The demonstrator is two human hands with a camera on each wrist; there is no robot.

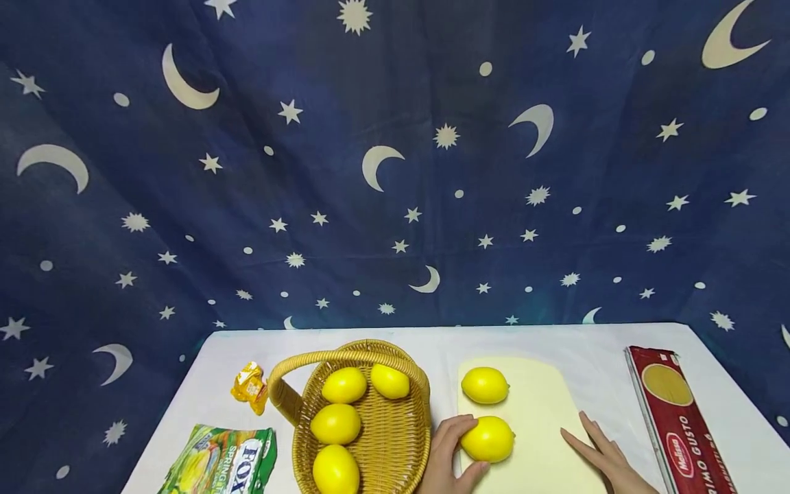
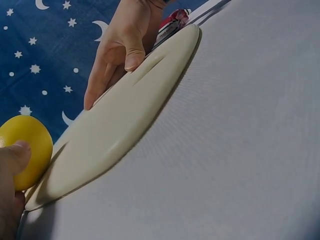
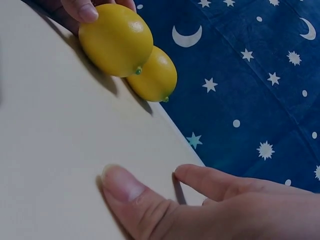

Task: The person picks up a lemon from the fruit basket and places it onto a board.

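Note:
My left hand [image 1: 449,458] pinches a yellow lemon [image 1: 490,439], fingers on its far left side and thumb at its near side. This lemon is over the left part of a cream-coloured board [image 1: 549,401]. Just beyond it, a second lemon [image 1: 484,385] lies on the board. At the board's right edge is my right hand [image 1: 607,458], its fingers extended and holding nothing. In the right wrist view its thumb [image 3: 125,187] and forefinger are spread apart at the board. The left wrist view shows part of the held lemon [image 2: 35,155] with the left thumb on it.
Left of the board stands a handled wicker basket [image 1: 389,449] with several lemons [image 1: 336,424] in it. A green FOX bag [image 1: 225,461] and a crumpled orange wrapper [image 1: 249,386] lie farther left. On the right is a red Melissa pasta pack [image 1: 679,425]. A starry blue cloth [image 1: 395,206] hangs behind.

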